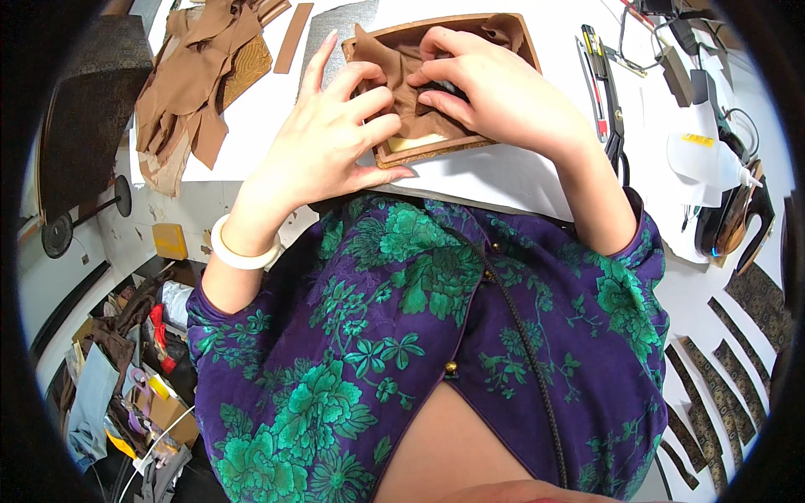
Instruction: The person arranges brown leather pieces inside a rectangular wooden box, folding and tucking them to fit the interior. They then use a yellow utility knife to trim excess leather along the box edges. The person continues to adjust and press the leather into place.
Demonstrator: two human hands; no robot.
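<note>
A shallow brown box [528,50] stands on the table in front of me, with loose brown fabric [381,52] inside it. Around its near left corner, my left hand [335,117] grips with the thumb along the outer near wall and bent fingers reaching inside onto the fabric; one finger sticks up outside. My right hand [495,88] reaches in over the far right side, fingers bent round a small dark object [440,86] pressed against the fabric. Most of that object is hidden under the fingers. A pale yellow strip [418,142] shows at the box's near inner edge.
Brown fabric scraps [189,84] lie heaped to the left. At the right are black scissors [616,126], a cutter knife [597,92], a white squeeze bottle [700,158] and cables. Patterned strips [738,390] lie lower right; a cluttered bin [126,386] sits lower left.
</note>
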